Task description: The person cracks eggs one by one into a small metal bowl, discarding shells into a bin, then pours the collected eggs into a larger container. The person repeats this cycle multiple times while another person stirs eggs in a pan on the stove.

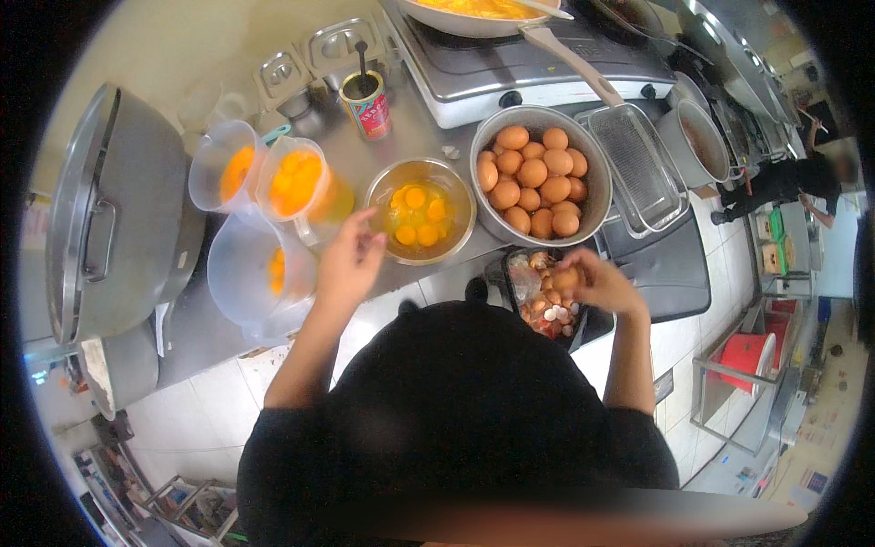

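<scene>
My left hand (pixel 352 256) is at the left rim of a steel mixing bowl (pixel 465 236), its fingers apart and holding nothing. Several cracked eggs (pixel 417 215) lie in the bowl, yolks whole in clear white. My right hand (pixel 605 284) is over a black waste bin (pixel 509 290) filled with eggshells (pixel 557 311). A brown shell (pixel 566 279) shows by its fingers; whether they grip it or it lies in the bin is unclear. Behind the bin, a deep metal pot (pixel 482 215) holds many whole brown eggs (pixel 532 172).
Translucent plastic jugs (pixel 236 273) with yolks stand left of the bowl. Behind are a tin can (pixel 372 116) and a gas stove (pixel 472 82) with a frying pan (pixel 472 26). A wire basket (pixel 632 161) lies right of the egg pot. A person (pixel 786 181) stands far right.
</scene>
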A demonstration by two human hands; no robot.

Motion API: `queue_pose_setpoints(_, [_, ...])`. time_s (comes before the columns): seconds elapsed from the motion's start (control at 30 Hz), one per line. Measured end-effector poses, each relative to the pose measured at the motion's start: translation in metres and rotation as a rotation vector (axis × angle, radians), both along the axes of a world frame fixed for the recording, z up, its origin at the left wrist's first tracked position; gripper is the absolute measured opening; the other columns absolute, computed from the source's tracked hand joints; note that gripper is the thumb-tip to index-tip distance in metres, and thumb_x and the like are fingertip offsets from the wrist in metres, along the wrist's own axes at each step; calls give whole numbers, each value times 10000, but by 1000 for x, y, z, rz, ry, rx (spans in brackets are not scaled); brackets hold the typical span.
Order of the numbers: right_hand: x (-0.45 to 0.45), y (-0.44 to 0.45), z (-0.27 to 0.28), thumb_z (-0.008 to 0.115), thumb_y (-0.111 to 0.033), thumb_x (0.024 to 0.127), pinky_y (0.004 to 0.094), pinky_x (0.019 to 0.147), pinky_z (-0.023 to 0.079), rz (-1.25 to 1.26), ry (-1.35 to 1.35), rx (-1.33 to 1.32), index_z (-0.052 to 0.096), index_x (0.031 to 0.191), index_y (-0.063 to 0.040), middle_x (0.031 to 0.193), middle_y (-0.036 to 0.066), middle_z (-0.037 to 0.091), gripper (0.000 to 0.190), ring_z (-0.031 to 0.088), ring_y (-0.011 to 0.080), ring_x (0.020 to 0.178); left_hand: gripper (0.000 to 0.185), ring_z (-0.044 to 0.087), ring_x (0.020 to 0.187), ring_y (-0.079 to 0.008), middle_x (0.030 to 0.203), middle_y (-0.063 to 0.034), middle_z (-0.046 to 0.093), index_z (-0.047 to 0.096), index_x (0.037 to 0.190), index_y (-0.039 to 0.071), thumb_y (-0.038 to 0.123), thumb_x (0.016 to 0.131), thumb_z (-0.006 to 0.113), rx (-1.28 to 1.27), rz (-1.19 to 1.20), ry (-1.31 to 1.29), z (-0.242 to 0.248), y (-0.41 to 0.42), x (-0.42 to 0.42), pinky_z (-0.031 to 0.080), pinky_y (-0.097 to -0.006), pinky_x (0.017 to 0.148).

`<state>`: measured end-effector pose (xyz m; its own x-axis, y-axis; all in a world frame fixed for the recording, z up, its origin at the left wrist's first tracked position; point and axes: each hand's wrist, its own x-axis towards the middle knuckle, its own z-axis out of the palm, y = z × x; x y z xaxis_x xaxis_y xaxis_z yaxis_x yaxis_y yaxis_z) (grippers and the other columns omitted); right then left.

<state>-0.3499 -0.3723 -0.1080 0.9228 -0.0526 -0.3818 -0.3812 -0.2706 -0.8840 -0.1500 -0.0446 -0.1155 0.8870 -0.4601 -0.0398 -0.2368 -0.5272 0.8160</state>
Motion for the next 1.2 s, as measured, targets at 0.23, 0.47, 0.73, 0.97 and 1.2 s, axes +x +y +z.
queue_pose_setpoints(0.23, [-34, -16, -13, 627, -165, 814, 327, 844, 456, 31, 364, -297, 497, 1211, -35, 988, 144, 637, 438, 600, 230, 976, 459, 555, 582, -173, 853, -114, 594, 448, 1166, 5, 298, 836, 573, -251, 324, 1021, -87, -19, -4, 458, -275, 522])
queue_pose_setpoints(0.47, [50, -38, 26, 580, -76, 827, 298, 733, 477, 7, -262, -350, 588, 1060, -31, 954, 113, 633, 237, 612, 183, 811, 340, 579, 526, -208, 798, -165, 591, 517, 1022, -64, 180, 786, 537, -204, 425, 930, -69, -10, -23, 472, -305, 450])
queue_pose_setpoints(0.73, [108, -53, -20, 574, -97, 838, 320, 751, 474, 118, -401, -468, 577, 1042, -1, 921, 141, 619, 226, 608, 239, 819, 335, 571, 437, -185, 702, -134, 617, 543, 986, -84, 182, 782, 524, -233, 529, 792, 55, 26, -74, 441, -250, 385])
queue_pose_setpoints(0.97, [104, -56, -23, 566, -87, 837, 332, 779, 470, 151, -434, -385, 571, 1054, 0, 964, 151, 611, 234, 605, 257, 854, 239, 555, 432, -220, 686, -164, 585, 591, 853, -78, 145, 801, 524, -196, 926, 477, 131, 85, -93, 457, -283, 379])
queue_pose_setpoints(1.2, [106, -54, -22, 568, -96, 840, 323, 789, 466, 117, -451, -357, 577, 1049, -2, 968, 152, 613, 229, 603, 240, 866, 297, 565, 437, -195, 617, -136, 581, 559, 909, -58, 199, 788, 472, -53, 1065, 274, 143, 153, -60, 464, -277, 398])
